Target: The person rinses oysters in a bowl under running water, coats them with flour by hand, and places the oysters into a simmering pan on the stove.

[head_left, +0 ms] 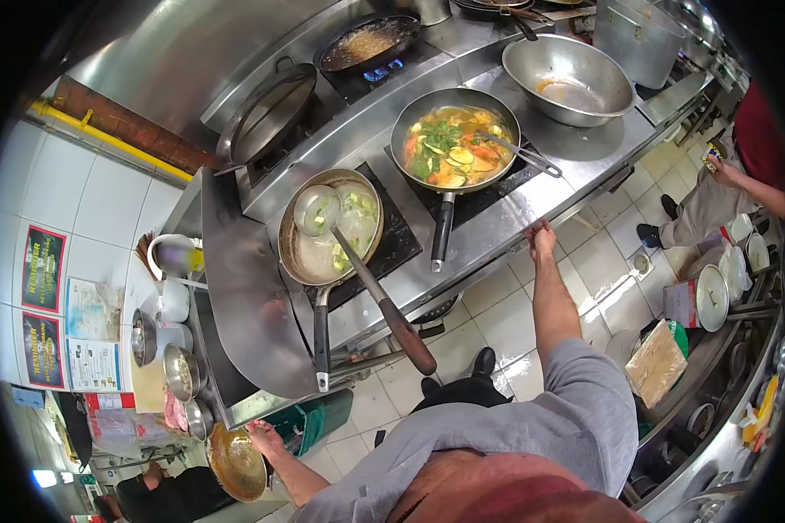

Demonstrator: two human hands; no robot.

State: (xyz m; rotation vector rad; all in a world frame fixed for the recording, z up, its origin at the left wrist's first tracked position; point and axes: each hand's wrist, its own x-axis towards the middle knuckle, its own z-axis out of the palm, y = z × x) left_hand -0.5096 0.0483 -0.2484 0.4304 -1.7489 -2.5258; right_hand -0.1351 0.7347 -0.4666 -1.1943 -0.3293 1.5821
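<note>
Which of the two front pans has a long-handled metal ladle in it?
The round metal pan of whitish liquid, on the left, holds the ladle; the round pan of orange soup holds silver tongs.

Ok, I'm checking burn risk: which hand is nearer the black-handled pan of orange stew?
The right hand is nearer, at the steel counter's front edge, right of the stew pan. The left hand is farther off, by the brown-stained round pan.
</note>
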